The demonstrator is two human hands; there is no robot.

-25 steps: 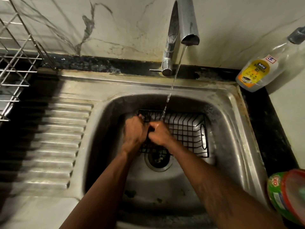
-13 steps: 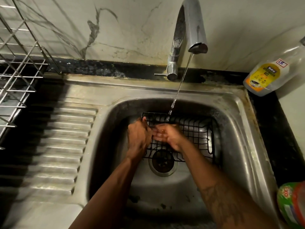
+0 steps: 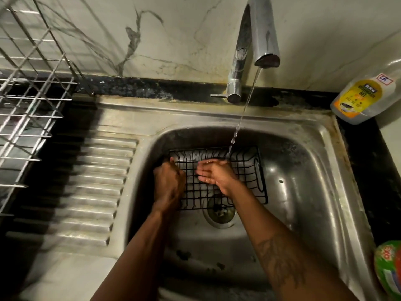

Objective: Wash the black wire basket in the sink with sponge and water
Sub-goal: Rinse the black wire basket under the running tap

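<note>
While the left hand grips the wire basket (black grid), the right hand lies open.

Dim, wide-angle warp, blurry edges

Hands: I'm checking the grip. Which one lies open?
The right hand, palm up over the black wire basket; the left hand is curled at its left edge.

A home kitchen is indicated by the steel sink: a dishwash gel bottle (yellow-labelled) right of it, a wire rack left.
</note>
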